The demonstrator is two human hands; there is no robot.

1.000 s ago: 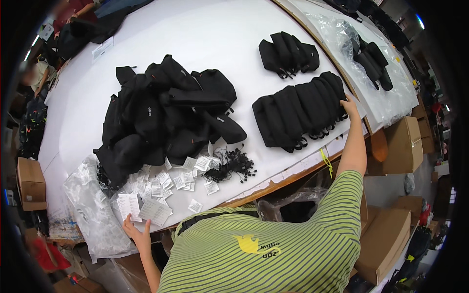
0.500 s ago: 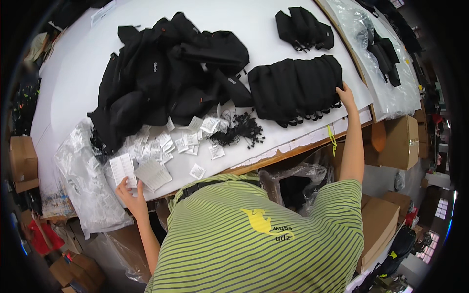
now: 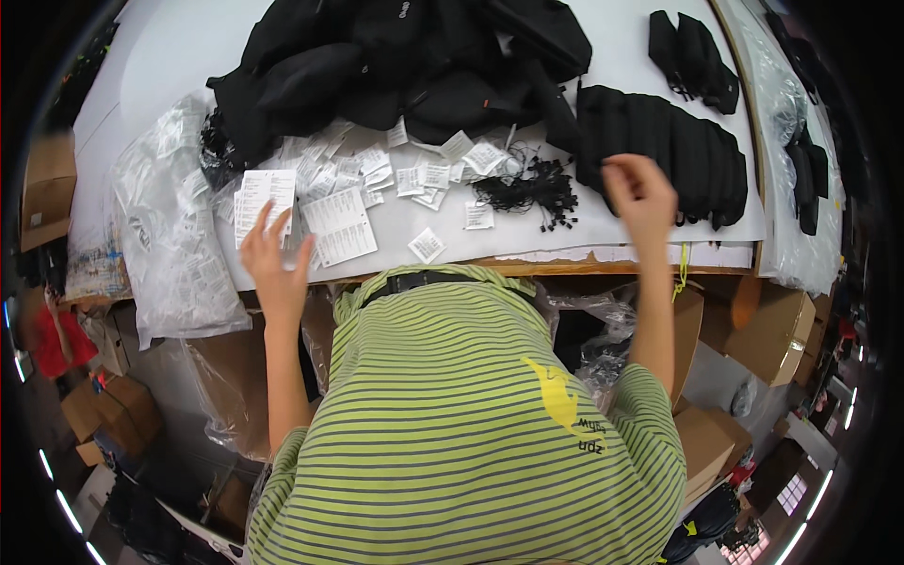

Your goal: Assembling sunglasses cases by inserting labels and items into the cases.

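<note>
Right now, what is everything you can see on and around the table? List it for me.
table: one, white top, fills the upper half
loose bags: a heap, black, top centre of the table
stacked bags: one neat row, black, right of the heap
small bag stack: one, black, top right
paper tags: many, white, scattered along the near edge
label sheets: two, white, by the left hand
strings: one bundle, black, centre near edge
plastic bags: a pile, clear, left end
cardboard boxes: several, brown, on the floor at both sides
left hand: open, fingers on a label sheet
right hand: raised, holding nothing, near the stacked bags
</note>
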